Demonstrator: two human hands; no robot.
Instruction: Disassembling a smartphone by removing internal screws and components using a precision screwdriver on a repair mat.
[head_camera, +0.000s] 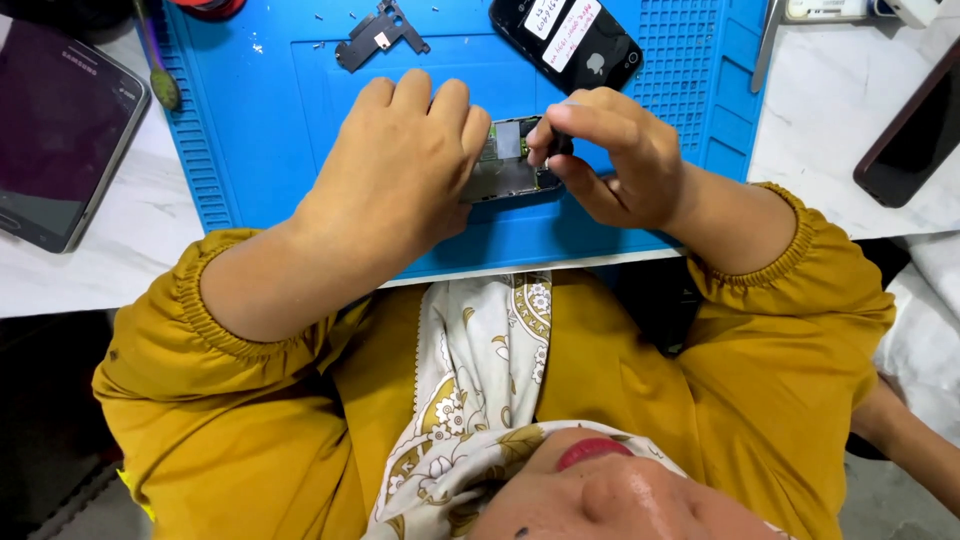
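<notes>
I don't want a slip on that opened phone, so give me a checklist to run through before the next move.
1. Left hand steadies the opened phone: ok, it lies over one end.
2. Phone sits on the blue mat: ok.
3. Right hand grips a dark tool at the phone: ok; tip contact cannot tell.
4. Loose screws kept away from the hands: ok, they lie at the mat's far edge.
5. Removed black bracket set aside: ok.

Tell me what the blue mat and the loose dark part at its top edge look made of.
Blue mat: likely silicone or soft rubber, matte, with moulded ridges and small compartments. Loose dark part: probably thin stamped metal, dull grey, with cut-outs and flat angular edges; could be plastic.
</notes>
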